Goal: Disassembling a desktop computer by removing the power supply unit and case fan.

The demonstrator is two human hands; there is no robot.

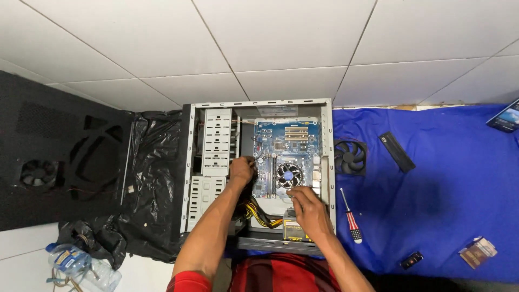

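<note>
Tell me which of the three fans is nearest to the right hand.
The fan on the heatsink, inside the open computer case: the right hand is just below it. The loose black fan on the blue cloth and the side panel's fan lie farther.

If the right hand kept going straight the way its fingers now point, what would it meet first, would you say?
The right hand points up-left, fingertips at the edge of the round black-and-silver processor cooler fan on the blue motherboard. It would probably meet that fan first; depth is unclear.

The computer case [258, 103] is bare, dull grey metal; inside it the circuit board [281, 143] looks glossy blue; right of the case lies matt blue cloth [448, 178]; left, crinkled shiny black plastic [154, 184]; beyond, smooth white tiles [281, 38].
</note>
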